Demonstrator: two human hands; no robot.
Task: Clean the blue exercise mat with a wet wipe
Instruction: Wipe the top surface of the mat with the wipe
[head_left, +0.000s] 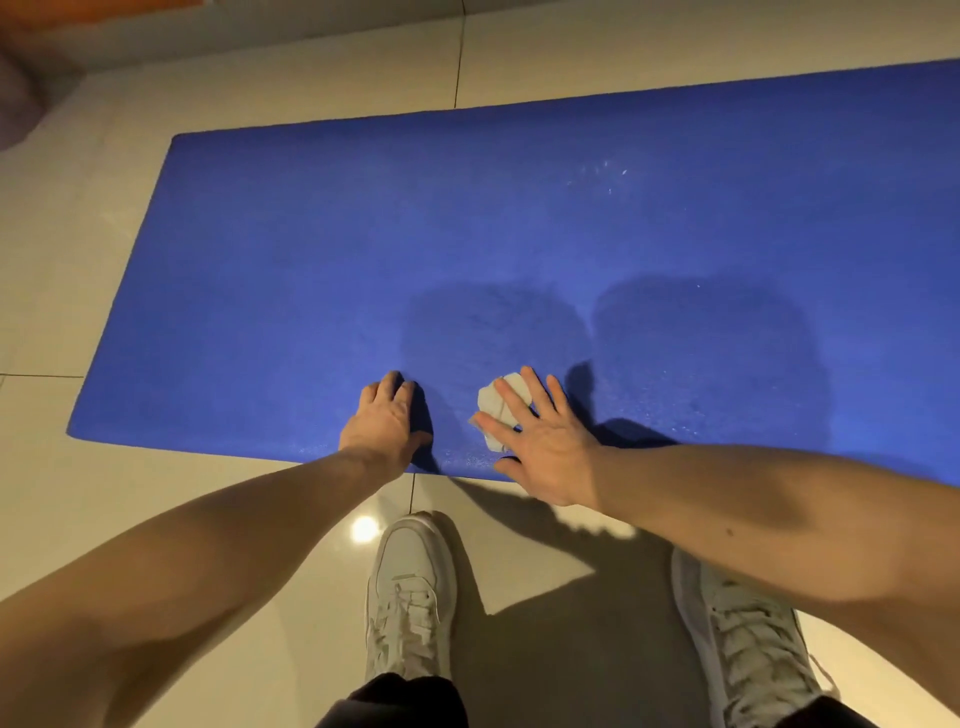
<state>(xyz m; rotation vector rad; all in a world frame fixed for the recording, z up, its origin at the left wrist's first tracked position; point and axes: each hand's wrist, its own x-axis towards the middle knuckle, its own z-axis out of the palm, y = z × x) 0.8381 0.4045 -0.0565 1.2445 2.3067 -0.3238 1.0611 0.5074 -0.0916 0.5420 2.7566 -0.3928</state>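
The blue exercise mat (467, 234) lies flat on the tiled floor and runs off the right edge of the view. My right hand (540, 441) presses a crumpled white wet wipe (493, 402) flat against the mat near its front edge, fingers spread over it. My left hand (387, 421) rests palm down on the mat just to the left, holding nothing. Two darker damp patches (696, 353) show on the mat beyond my hands. Small white specks (602, 174) dot the far right part of the mat.
Glossy beige floor tiles (67, 249) surround the mat. My two white sneakers (410, 587) stand on the tiles just in front of the mat's near edge. A dark blurred object (21, 98) sits at the far left corner.
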